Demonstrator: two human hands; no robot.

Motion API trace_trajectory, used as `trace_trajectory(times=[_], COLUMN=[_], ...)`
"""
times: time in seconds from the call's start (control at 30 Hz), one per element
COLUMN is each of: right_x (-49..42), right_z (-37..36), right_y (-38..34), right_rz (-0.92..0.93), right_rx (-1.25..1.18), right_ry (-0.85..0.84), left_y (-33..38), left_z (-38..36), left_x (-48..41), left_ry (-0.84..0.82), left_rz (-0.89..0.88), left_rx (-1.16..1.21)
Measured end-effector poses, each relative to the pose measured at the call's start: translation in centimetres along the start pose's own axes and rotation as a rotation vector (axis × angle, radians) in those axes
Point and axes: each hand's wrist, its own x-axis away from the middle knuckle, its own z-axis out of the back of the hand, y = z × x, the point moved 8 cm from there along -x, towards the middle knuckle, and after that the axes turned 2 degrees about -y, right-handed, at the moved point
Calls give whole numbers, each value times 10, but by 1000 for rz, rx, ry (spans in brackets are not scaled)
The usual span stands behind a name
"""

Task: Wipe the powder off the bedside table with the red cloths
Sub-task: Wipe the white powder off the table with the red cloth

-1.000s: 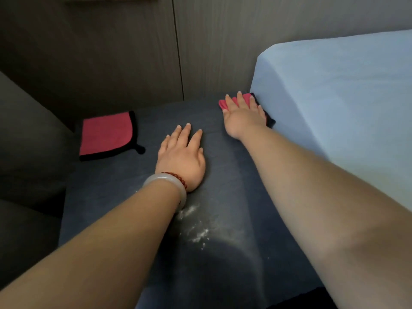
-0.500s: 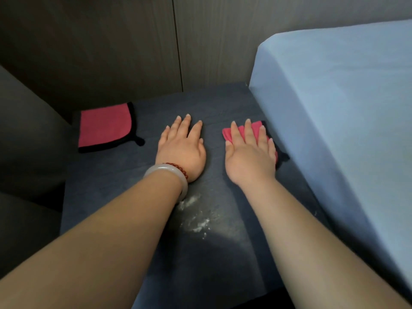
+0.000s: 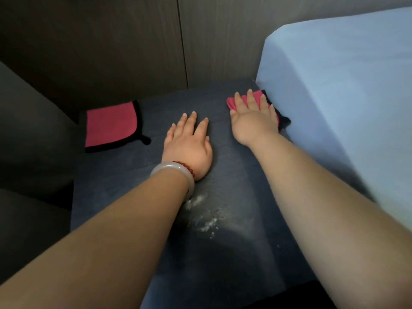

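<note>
Powder (image 3: 207, 217): pale scatter on the bedside table (image 3: 124, 175); the smear runs from beside the left wrist toward the near right

Right hand (image 3: 254, 121): flat, fingers straight, pressing a red cloth (image 3: 256, 97) onto the top, beyond the powder and to its right, against the bed (image 3: 334, 97). The cloth is mostly covered, so its long axis cannot be told

Left hand (image 3: 188, 148): flat, fingers straight, holding nothing, just beyond the powder

Spare red cloth (image 3: 111, 126): beyond the powder, far left, lying flat; near square, loop tab pointing toward the powder

Handling note: probably best to keep palm weight even and draw the cloth back across the powder in one pass, gathering rather than scattering
</note>
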Motion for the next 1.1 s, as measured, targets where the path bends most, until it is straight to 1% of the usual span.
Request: trace_trajectory(times=[0.1,0.2,0.27,0.33,0.43,0.5,0.57,0.7,0.83,0.97,1.1], right_x=[70,117,112,84,33,16,21,72,113,86,51], right_z=[-12,-22,-22,-17,-7,-4,-5,-12,-19,-15,-8], right_y=[11,14,13,12,9,9,12,26,29,29,35], right_rz=[-14,-13,-11,-13,-20,-19,-13,-7,-8,27,16], right_rx=[9,35,46,46,29,28,27,35,72,81,65], right_ry=[62,68,71,58,-10,-33,-28,55,50,28,-22], left_y=[1,1,2,1,1,0,0,1,2,3,3], left_z=[1,1,1,0,1,1,1,2,2,2,3], left_x=[-1,0,0,1,0,-1,0,1,0,0,-1], left_ry=[-11,-3,12,10,7,7,9,10,8,1,-8], left_rz=[7,14,11,14,14,17,19,17,15,15,19], left_rx=[-11,-9,-11,-7,-5,-11,-10,-3,-3,0,1])
